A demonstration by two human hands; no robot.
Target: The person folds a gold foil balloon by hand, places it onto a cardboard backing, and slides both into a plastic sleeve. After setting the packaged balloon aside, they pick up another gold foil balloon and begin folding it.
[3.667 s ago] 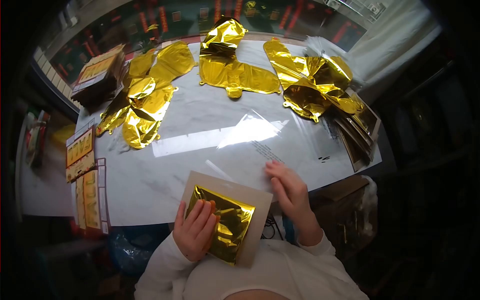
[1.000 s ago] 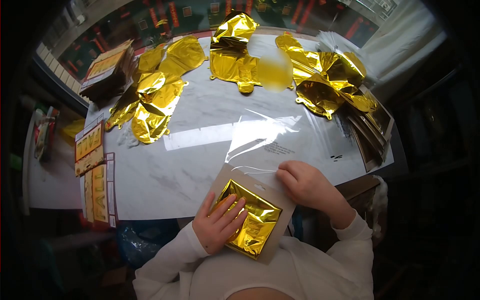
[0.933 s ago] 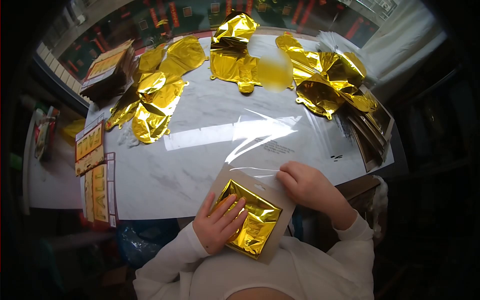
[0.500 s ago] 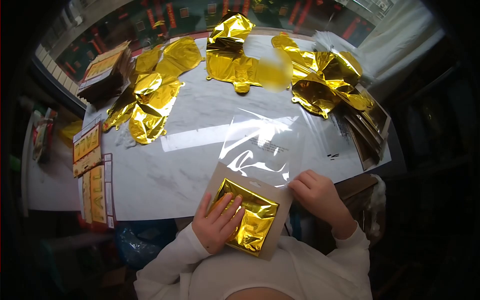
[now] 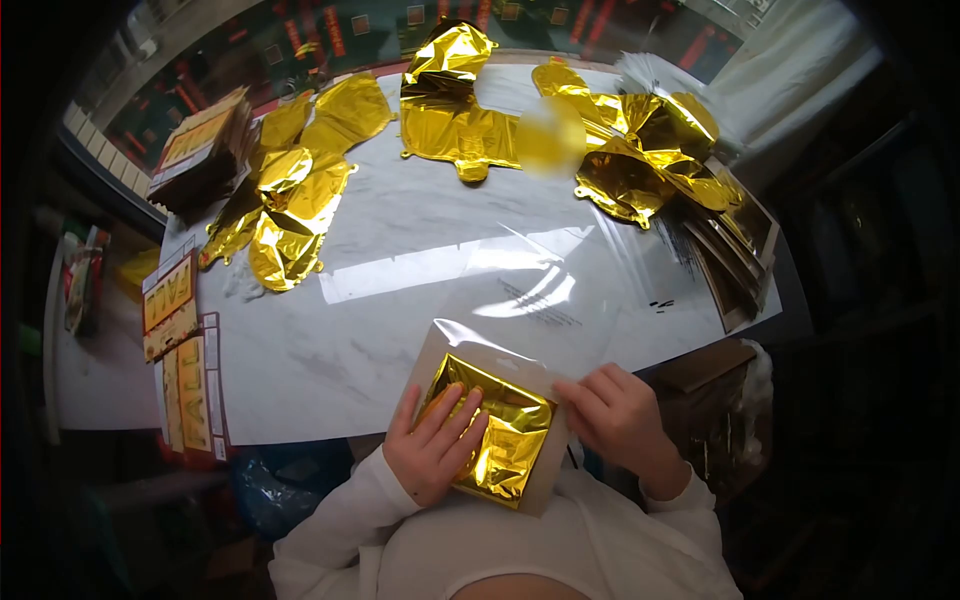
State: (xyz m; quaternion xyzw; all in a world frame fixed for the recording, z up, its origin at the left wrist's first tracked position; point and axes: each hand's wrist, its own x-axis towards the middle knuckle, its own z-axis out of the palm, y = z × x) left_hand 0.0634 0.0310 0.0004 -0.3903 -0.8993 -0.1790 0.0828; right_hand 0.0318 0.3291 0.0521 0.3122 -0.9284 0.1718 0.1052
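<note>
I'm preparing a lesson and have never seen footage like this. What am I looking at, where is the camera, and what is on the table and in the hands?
This is no machine: a person works with bare hands, filmed by a camera worn on their head, looking down, so the edges curve.

The left hand presses a folded gold foil piece flat on a grey card. The right hand grips the card's right edge, where a clear plastic bag covers the card's top.

On the white marble table lie loose gold foil balloons, in heaps at the left, middle and right. Stacks of cards sit at the far left, and finished packs at the near left.
</note>
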